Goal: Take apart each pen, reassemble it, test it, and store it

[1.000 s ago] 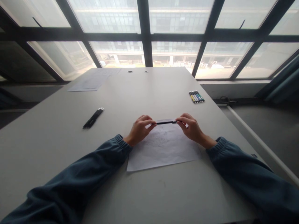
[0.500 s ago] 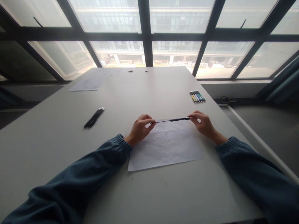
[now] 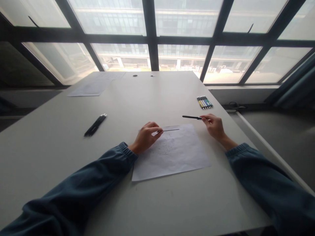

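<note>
My left hand (image 3: 145, 138) pinches one end of a thin dark pen refill (image 3: 171, 130) between thumb and fingers. The refill points right, over the upper part of a white sheet of paper (image 3: 184, 154) with faint grey marks. Off to the right, my right hand (image 3: 214, 128) grips a black pen barrel (image 3: 191, 117) near its right end, with the other end pointing left. A visible gap separates the barrel from the refill. The barrel is held beyond the sheet's upper right corner.
Several black pens (image 3: 95, 125) lie side by side on the white table (image 3: 59, 141) at left. A row of several coloured pens (image 3: 204, 102) lies near the right edge. More paper sheets (image 3: 86, 89) rest at the far left, before the windows.
The refill and the barrel were in line and joined; now they are apart. My right hand has moved the barrel up and away, while my left hand stays over the sheet.
</note>
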Motion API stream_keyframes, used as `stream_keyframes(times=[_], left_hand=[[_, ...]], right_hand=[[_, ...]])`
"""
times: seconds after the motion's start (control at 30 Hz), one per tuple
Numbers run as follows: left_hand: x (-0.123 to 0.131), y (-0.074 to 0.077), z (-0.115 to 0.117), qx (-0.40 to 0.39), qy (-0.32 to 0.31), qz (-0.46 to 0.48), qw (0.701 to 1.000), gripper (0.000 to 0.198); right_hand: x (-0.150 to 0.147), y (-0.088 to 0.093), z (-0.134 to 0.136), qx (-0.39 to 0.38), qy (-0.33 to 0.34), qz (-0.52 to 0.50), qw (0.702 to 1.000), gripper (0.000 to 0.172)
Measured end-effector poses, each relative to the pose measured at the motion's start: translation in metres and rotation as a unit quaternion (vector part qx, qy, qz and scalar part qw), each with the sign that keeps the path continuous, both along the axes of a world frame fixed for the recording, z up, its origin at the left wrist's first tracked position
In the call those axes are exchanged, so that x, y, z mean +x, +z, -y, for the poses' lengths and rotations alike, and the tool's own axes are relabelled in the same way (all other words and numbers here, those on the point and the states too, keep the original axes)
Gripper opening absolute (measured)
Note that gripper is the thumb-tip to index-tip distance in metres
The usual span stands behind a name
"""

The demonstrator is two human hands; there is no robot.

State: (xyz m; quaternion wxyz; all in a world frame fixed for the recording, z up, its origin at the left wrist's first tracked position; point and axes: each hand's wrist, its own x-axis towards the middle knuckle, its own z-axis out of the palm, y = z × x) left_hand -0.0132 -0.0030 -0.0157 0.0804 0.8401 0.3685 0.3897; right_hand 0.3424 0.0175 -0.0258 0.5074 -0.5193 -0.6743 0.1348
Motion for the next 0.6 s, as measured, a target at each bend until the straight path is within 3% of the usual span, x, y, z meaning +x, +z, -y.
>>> stream_keyframes(times=[0.43, 0.6], left_hand=[[0.0, 0.002, 0.002, -0.013, -0.027, -0.061, 0.998, 0.012], [0.0, 0.002, 0.002, -0.025, -0.038, -0.064, 0.997, 0.012]], right_hand=[[-0.057, -0.006, -0.025, -0.069, 0.032, -0.021, 0.997, 0.017], [-0.066, -0.002, -0.018, -0.078, 0.072, -0.016, 0.994, 0.018]])
